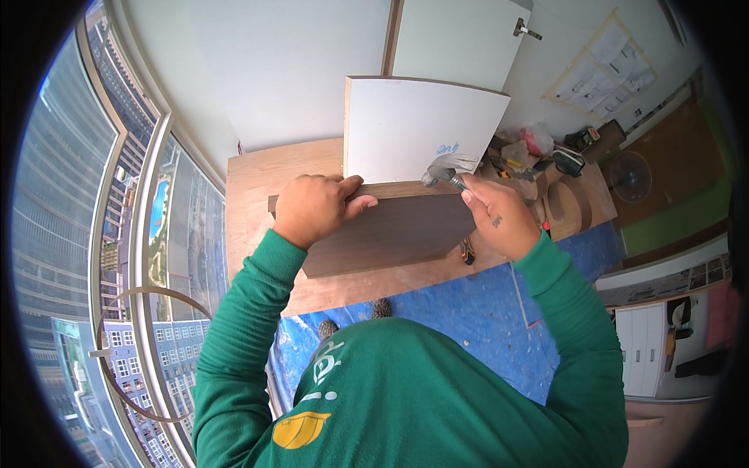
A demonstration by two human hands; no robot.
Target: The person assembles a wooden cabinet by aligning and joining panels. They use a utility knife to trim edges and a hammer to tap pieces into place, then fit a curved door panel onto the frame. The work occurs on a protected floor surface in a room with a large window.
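Left hand clamped over the top edge of a dark brown rectangular wooden panel, which stands on a light wooden workbench near its front edge. Right hand closed around a steel claw hammer, its head at the panel's upper right corner. A white rectangular board stands upright just behind the panel.

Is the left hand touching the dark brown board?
Touching. The head view shows the left hand gripping the dark brown board's top edge, fingers curled over it.
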